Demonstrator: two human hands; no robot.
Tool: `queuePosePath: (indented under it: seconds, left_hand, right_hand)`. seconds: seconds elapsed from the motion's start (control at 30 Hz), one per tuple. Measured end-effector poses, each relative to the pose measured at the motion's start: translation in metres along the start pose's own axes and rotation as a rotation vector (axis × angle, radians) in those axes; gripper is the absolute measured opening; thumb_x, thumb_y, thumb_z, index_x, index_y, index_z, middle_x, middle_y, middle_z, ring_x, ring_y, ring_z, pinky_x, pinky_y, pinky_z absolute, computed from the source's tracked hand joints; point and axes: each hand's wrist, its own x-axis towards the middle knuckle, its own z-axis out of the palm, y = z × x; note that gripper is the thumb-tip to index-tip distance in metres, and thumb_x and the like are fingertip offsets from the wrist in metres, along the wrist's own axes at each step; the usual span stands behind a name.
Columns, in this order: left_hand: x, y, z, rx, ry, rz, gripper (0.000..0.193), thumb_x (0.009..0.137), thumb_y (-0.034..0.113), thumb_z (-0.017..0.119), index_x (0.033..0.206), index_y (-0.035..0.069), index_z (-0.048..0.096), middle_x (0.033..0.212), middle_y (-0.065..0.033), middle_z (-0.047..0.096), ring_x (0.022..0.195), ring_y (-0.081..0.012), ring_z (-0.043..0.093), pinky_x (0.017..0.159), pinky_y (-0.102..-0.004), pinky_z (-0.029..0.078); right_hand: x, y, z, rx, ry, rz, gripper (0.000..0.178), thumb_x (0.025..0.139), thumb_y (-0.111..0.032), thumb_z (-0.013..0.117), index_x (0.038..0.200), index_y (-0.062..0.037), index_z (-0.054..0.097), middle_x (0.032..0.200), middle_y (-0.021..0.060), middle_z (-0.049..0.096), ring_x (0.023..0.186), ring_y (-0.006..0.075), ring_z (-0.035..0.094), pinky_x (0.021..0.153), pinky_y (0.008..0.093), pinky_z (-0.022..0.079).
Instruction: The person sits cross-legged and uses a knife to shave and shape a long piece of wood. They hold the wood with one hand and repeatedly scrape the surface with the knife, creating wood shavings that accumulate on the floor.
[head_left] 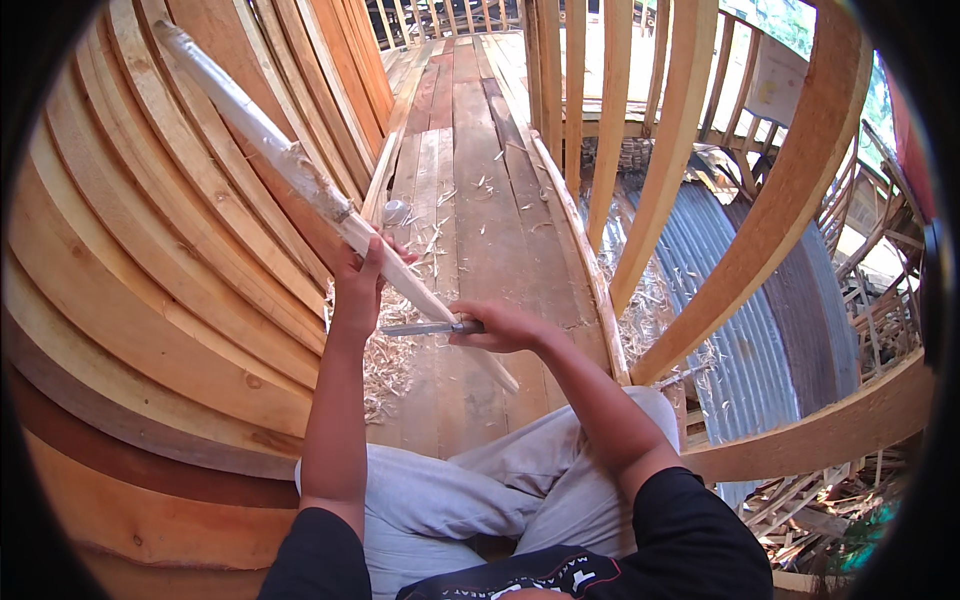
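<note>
A long wooden pole (pixel 250 122) slants from the upper left down to above my crossed legs. Its upper length is pale grey and rough, while the lower part is shaved to bare, light wood. My left hand (pixel 368 268) is wrapped round the pole near the middle of its length. In my right hand (pixel 497 327) is a knife (pixel 425 328) with a dark handle. The knife's blade points left and lies across the pole's lower part, below my left hand. Whether its edge touches the wood I cannot tell.
Curled wood shavings (pixel 385 375) lie heaped on the plank floor (pixel 475 210) by the left plank wall (pixel 150 300). A small whitish round object (pixel 396 211) stands farther along. Wooden railing posts (pixel 660 150) line the right, with corrugated metal sheets (pixel 730 310) below.
</note>
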Motion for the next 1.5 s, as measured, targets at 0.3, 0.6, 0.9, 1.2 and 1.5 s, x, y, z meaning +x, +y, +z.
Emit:
queuePosePath:
  seconds: [0.3, 0.6, 0.9, 1.2, 1.5]
  left_hand:
    - [-0.046, 0.015, 0.005, 0.230, 0.207, 0.167, 0.029, 0.095, 0.019, 0.065, 0.114, 0.006, 0.047, 0.097, -0.0023, 0.057, 0.089, -0.0101, 0.055, 0.084, -0.0276, 0.047]
    - [-0.056, 0.057, -0.003, 0.425, 0.245, 0.280, 0.061, 0.096, 0.024, 0.064, 0.139, 0.001, 0.027, 0.114, -0.0106, 0.054, 0.101, -0.0142, 0.053, 0.090, -0.0291, 0.044]
    - [-0.063, 0.089, 0.001, 0.426, 0.340, 0.257, 0.054, 0.092, 0.030, 0.069, 0.128, 0.001, 0.041, 0.105, -0.0066, 0.059, 0.092, -0.0111, 0.055, 0.083, -0.0258, 0.046]
    - [-0.069, 0.098, -0.015, 0.453, 0.431, 0.296, 0.049, 0.086, 0.023, 0.077, 0.122, 0.003, 0.051, 0.104, -0.0058, 0.062, 0.092, -0.0113, 0.058, 0.084, -0.0268, 0.047]
    - [-0.065, 0.093, -0.013, 0.495, 0.526, 0.188, 0.044, 0.081, 0.011, 0.078, 0.121, 0.003, 0.061, 0.100, -0.0024, 0.061, 0.090, -0.0081, 0.057, 0.081, -0.0251, 0.049]
  right_hand:
    - [-0.023, 0.044, -0.023, 0.680, 0.110, 0.222, 0.045, 0.103, -0.035, 0.042, 0.119, 0.0029, 0.062, 0.067, -0.0044, 0.040, 0.058, 0.0080, 0.038, 0.053, 0.0247, 0.033]
    - [-0.027, 0.085, 0.018, 0.010, 0.193, 0.426, 0.022, 0.094, -0.015, 0.061, 0.113, -0.0045, 0.057, 0.083, 0.0026, 0.060, 0.072, 0.0104, 0.052, 0.063, 0.0286, 0.045]
    - [-0.043, 0.145, 0.055, -0.680, -0.788, 0.845, 0.029, 0.071, -0.008, 0.080, 0.098, -0.0170, 0.076, 0.098, 0.0038, 0.074, 0.091, 0.0207, 0.068, 0.075, 0.0367, 0.053]
    - [-0.038, 0.139, 0.037, -0.598, 0.014, 0.694, 0.021, 0.080, -0.011, 0.069, 0.101, -0.0121, 0.074, 0.094, 0.0116, 0.072, 0.086, 0.0278, 0.069, 0.074, 0.0399, 0.053]
    - [-0.032, 0.154, 0.041, -0.634, 0.016, 0.641, 0.027, 0.078, -0.010, 0.071, 0.104, -0.0167, 0.075, 0.099, 0.0078, 0.073, 0.090, 0.0240, 0.067, 0.079, 0.0369, 0.051]
